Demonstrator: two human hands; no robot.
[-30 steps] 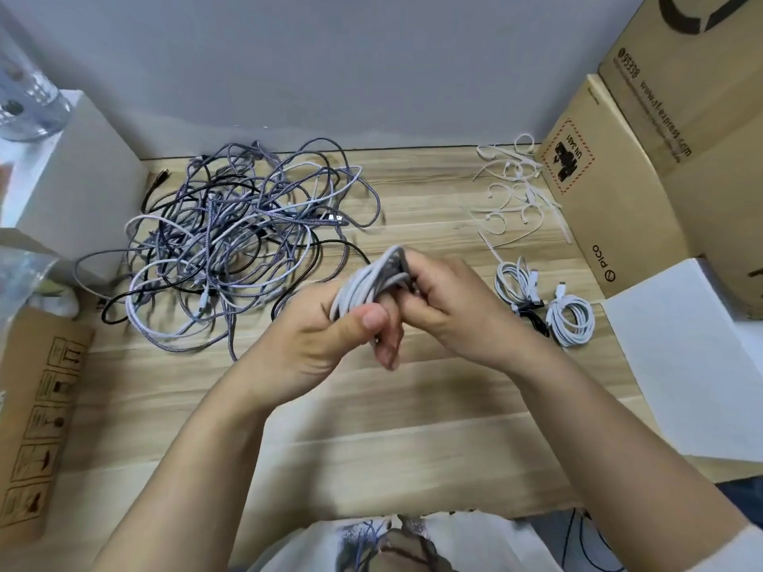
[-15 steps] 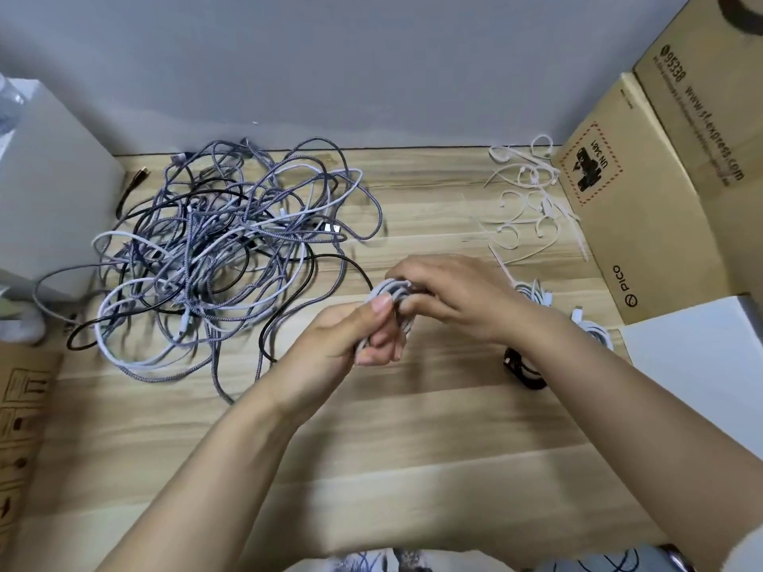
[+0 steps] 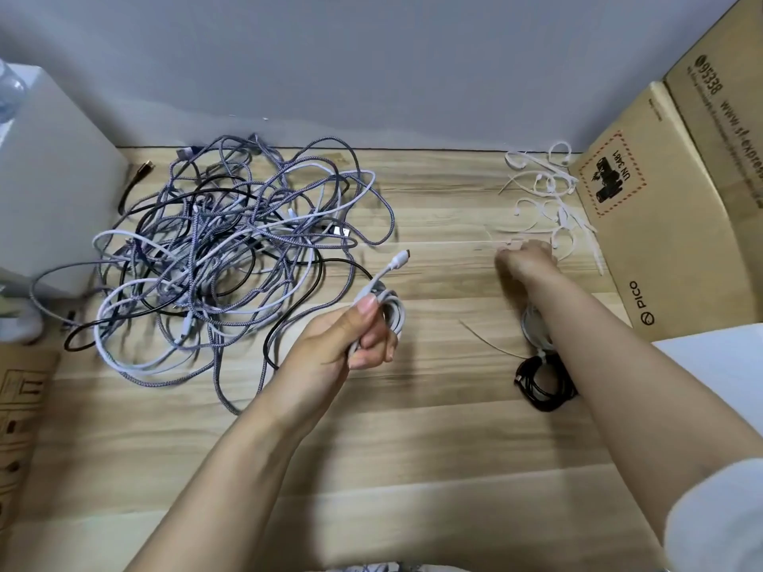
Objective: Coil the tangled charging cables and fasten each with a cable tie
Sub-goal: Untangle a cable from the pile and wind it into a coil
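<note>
Your right hand [image 3: 524, 260] has left the bundle and reached to the loose cable ties [image 3: 549, 200] at the far right; blurred, grip unclear. Left hand [image 3: 351, 340] alone clamps the coiled white cable [image 3: 390, 309] above the surface [image 3: 413, 447], plug end sticking up. Step: fetching a tie. Next: pinch one, wrap the coil. Tangled cables [image 3: 223, 258] wait left; finished coils [image 3: 543, 381] lie under your right forearm.

Setting: we took this for a packing or storage corner. We noted a wood-grain counter [image 3: 413, 447] against a plain grey wall [image 3: 371, 55], printed shipping cartons [image 3: 681, 200] at right, a white box [image 3: 53, 179] at left.
</note>
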